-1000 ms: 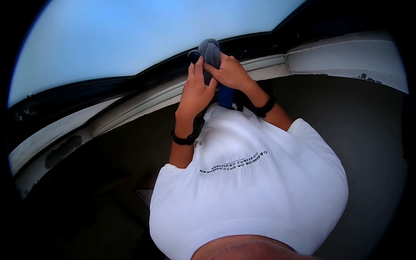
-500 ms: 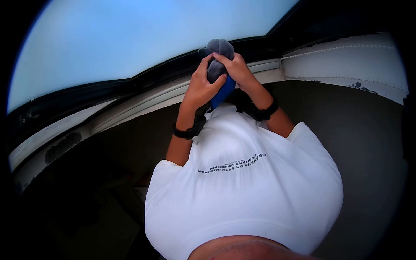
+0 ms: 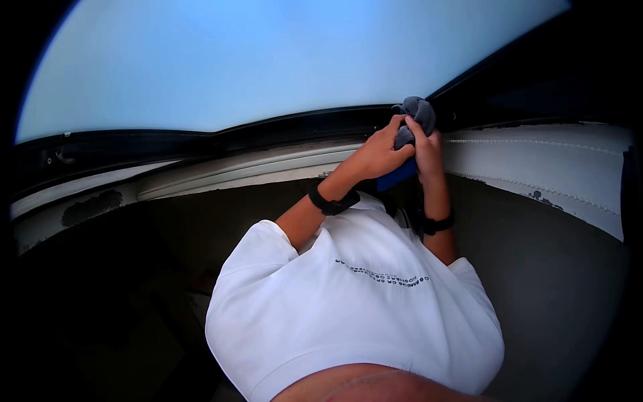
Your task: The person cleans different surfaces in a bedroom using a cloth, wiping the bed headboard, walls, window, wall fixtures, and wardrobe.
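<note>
A crumpled grey cloth (image 3: 420,112) is bunched between my two hands, close to the dark window frame. My left hand (image 3: 383,154) holds its left and lower side, with the fingers and thumb closed on it. From the other side my right hand (image 3: 429,149) grips the same bundle, its thumb pressed against the front. Something flat and blue (image 3: 396,177) shows just below the hands; its lower part is hidden behind my white shirt. Both wrists wear black bands.
A large pale window pane (image 3: 234,60) lies beyond, edged by a black frame (image 3: 288,124). Below it runs a light ledge (image 3: 268,171). To the right is a stitched white panel (image 3: 536,157) with worn patches. The area at lower left is very dark.
Both hands and the grey cloth have moved to the right and slightly down in view, and the view of the window has tilted. The hands have kept hold of the cloth.
</note>
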A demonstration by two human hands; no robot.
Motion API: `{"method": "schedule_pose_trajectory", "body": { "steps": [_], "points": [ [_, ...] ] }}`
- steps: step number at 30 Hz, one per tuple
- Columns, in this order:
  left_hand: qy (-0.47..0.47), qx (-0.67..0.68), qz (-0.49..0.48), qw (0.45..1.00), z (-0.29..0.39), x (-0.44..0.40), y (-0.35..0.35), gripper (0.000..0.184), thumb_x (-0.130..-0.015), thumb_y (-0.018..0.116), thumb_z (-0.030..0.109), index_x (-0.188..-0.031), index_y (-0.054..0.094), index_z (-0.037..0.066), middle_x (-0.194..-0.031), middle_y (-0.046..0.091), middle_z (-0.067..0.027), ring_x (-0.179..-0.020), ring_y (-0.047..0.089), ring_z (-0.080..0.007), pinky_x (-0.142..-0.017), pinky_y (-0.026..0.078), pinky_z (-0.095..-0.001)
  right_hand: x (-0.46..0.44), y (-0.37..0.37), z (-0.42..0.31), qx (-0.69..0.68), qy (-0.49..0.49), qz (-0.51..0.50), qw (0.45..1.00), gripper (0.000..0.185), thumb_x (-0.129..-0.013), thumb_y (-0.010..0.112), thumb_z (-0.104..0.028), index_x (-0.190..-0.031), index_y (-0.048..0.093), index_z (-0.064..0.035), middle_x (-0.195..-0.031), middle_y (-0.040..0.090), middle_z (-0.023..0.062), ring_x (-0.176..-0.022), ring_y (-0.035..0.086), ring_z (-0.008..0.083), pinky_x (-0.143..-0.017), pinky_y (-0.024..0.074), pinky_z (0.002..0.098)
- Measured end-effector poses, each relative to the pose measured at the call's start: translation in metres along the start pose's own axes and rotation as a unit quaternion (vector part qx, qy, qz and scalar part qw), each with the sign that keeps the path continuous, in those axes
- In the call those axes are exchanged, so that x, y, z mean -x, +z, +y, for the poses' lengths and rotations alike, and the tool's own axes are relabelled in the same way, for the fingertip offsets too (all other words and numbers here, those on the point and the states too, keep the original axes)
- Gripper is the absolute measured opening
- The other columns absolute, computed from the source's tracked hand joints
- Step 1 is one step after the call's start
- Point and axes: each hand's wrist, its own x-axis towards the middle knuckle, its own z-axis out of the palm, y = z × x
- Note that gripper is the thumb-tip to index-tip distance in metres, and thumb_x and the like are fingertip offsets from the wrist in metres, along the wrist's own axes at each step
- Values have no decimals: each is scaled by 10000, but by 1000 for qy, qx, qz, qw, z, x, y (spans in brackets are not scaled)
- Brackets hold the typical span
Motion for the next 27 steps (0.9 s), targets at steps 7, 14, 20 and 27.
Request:
{"method": "schedule_pose_trajectory", "body": {
  "steps": [7, 14, 20, 27],
  "points": [
    [-11, -184, 75, 980, 4, 60, -48, 569, -933, 622, 306, -1374, 437, -1, -1191, 605, -263, -1099, 593, -420, -924, 475, -415, 0, 47, 13, 173, -16, -128, 976, 270, -907, 678, -210, -950, 676, 56, -824, 667, 34, -761, 582, 91, -719, 490, 270],
    [-51, -105, 163, 980, -24, 115, -76, 552, -922, 641, 168, -1392, 413, -12, -1218, 596, -246, -1154, 581, -403, -963, 454, -408, 16, 117, 22, 278, -59, -244, 927, 354, -867, 667, -244, -1039, 635, 64, -739, 671, 189, -691, 664, 296, -709, 533, 380],
    [95, -163, 234, 954, -38, 171, -120, 489, -854, 561, -70, -1337, 484, -50, -1310, 558, -277, -1217, 545, -429, -997, 448, -401, 64, 159, -28, 359, -298, -269, 843, 383, -791, 720, -208, -1058, 614, 45, -1000, 595, 219, -939, 590, 349, -829, 497, 400],
    [124, -119, 240, 955, -57, 217, -145, 430, -799, 572, -65, -1226, 581, -15, -1235, 610, -245, -1076, 609, -433, -905, 506, -421, 96, 201, 22, 292, -295, -266, 870, 487, -812, 748, -169, -1208, 522, 6, -1268, 496, 226, -1106, 549, 324, -947, 456, 410]
  ]
}}
